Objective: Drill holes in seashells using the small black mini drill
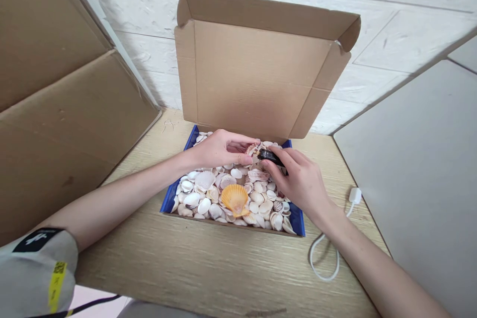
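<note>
An open cardboard box (169,198) with blue walls sits on the wooden table, filled with several pale seashells (203,181). A large orange scallop shell (234,198) lies near the box's front. My left hand (218,149) is over the back of the box, fingers pinched on a small speckled shell (252,148). My right hand (298,179) is beside it, fingers closed on a small black object (270,156) that touches or nearly touches that shell.
The box lid (257,69) stands upright against the white brick wall. Cardboard sheets (55,104) lean at the left. A grey panel (417,159) stands at the right. A white cable with a plug (354,195) lies on the table (208,268) right of the box.
</note>
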Action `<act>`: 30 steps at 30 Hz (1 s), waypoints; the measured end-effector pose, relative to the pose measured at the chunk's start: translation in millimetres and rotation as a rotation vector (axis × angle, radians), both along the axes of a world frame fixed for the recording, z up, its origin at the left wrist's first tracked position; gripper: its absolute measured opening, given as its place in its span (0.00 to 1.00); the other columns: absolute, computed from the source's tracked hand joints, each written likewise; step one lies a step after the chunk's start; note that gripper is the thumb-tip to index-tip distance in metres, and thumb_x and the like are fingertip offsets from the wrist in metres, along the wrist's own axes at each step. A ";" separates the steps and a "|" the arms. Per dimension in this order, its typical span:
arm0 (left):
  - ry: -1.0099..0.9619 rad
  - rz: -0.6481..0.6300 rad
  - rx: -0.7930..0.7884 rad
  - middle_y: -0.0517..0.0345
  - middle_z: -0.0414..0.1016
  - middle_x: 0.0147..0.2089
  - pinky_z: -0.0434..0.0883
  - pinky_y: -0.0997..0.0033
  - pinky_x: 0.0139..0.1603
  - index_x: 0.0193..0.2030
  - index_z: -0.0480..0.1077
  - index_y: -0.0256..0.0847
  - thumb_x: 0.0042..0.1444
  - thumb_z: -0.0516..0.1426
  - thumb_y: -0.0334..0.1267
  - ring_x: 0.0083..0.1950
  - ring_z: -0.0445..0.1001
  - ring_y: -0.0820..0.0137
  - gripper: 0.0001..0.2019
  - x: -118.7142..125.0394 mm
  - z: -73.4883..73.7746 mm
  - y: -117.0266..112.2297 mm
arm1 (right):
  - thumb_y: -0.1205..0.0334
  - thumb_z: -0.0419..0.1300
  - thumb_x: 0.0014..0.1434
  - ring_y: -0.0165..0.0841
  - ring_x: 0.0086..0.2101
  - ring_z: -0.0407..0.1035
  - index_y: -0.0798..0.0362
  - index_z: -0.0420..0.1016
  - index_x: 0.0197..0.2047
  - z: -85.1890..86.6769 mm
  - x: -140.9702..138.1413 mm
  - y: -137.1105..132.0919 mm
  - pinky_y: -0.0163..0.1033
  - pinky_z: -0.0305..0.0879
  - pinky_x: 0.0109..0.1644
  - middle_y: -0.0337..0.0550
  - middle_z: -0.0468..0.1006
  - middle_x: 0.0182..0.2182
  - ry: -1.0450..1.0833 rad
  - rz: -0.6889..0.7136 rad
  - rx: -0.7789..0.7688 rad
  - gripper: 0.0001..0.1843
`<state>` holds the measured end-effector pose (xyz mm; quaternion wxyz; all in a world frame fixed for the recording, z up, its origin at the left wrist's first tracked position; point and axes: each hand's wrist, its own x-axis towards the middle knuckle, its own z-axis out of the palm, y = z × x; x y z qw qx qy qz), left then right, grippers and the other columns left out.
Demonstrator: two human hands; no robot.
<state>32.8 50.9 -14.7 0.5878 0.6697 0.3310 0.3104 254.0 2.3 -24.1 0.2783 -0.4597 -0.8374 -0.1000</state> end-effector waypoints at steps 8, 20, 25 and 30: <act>0.010 0.152 0.083 0.47 0.81 0.48 0.74 0.58 0.55 0.52 0.74 0.34 0.51 0.64 0.40 0.49 0.79 0.61 0.21 -0.1 -4.7 6.9 | 0.56 0.56 0.63 0.37 0.34 0.69 0.57 0.73 0.48 -0.7 1.3 1.1 0.41 0.64 0.38 0.46 0.78 0.34 -0.061 -0.106 0.124 0.15; -0.044 0.190 0.045 0.46 0.80 0.51 0.72 0.59 0.58 0.51 0.73 0.34 0.54 0.63 0.39 0.53 0.77 0.62 0.19 0.1 -2.8 9.7 | 0.54 0.54 0.64 0.37 0.34 0.70 0.55 0.73 0.49 -2.2 2.7 1.5 0.40 0.63 0.36 0.46 0.78 0.33 -0.020 -0.112 0.065 0.16; -0.038 0.172 0.042 0.46 0.80 0.50 0.72 0.60 0.58 0.52 0.72 0.33 0.54 0.62 0.39 0.53 0.78 0.62 0.19 -0.5 -0.7 8.8 | 0.54 0.54 0.65 0.36 0.33 0.70 0.57 0.72 0.48 -2.0 2.7 1.1 0.39 0.63 0.35 0.45 0.78 0.34 -0.041 -0.117 0.087 0.16; -0.027 0.164 0.035 0.46 0.80 0.50 0.72 0.59 0.58 0.51 0.73 0.34 0.55 0.62 0.38 0.52 0.78 0.62 0.18 -0.1 0.2 7.4 | 0.54 0.54 0.65 0.36 0.33 0.70 0.56 0.72 0.49 -2.3 2.7 1.0 0.39 0.63 0.35 0.45 0.78 0.33 -0.039 -0.116 0.081 0.16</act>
